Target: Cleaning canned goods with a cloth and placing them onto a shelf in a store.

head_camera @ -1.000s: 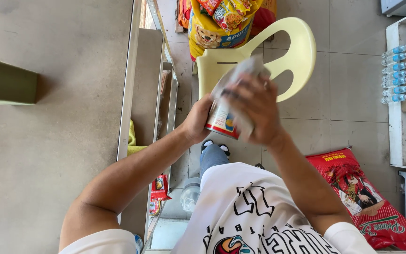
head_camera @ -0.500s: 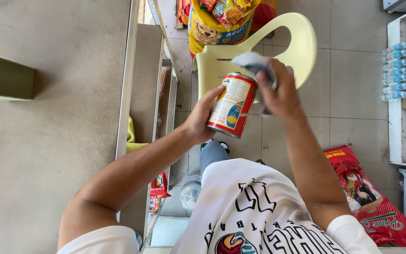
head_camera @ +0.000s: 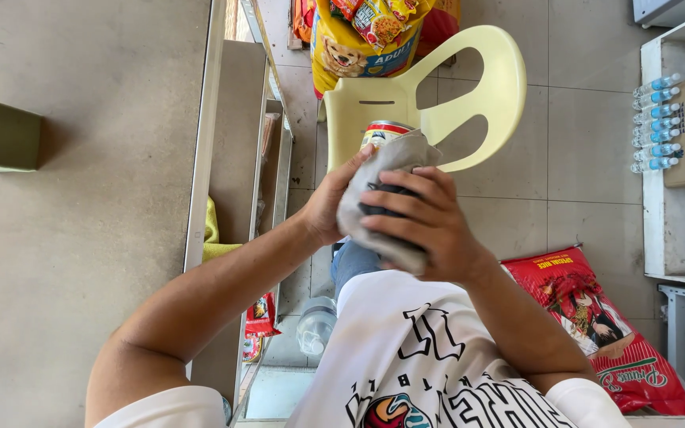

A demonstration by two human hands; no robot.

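1. Head view: the person is holding a can (head_camera: 384, 131) up in front of the chest, over a yellow plastic chair (head_camera: 469, 95).
2. The left hand (head_camera: 328, 204) is wrapping around the side of the can and gripping it tight.
3. The right hand (head_camera: 426, 226) is pressing a grey cloth (head_camera: 374, 190) onto the can. Its fingers are spreading over the cloth and clutching it.
4. The cloth is covering most of the can, so only the top rim is peeking out.
5. To wipe well, the left hand should be keeping the can from slipping while the right hand is rubbing all the way around, not only one side.
6. A grey bench (head_camera: 81, 238) is lying to the left. A red bag (head_camera: 604, 333) is lying on the floor tiles, and small water bottles (head_camera: 656, 123) are sitting on a white shelf.
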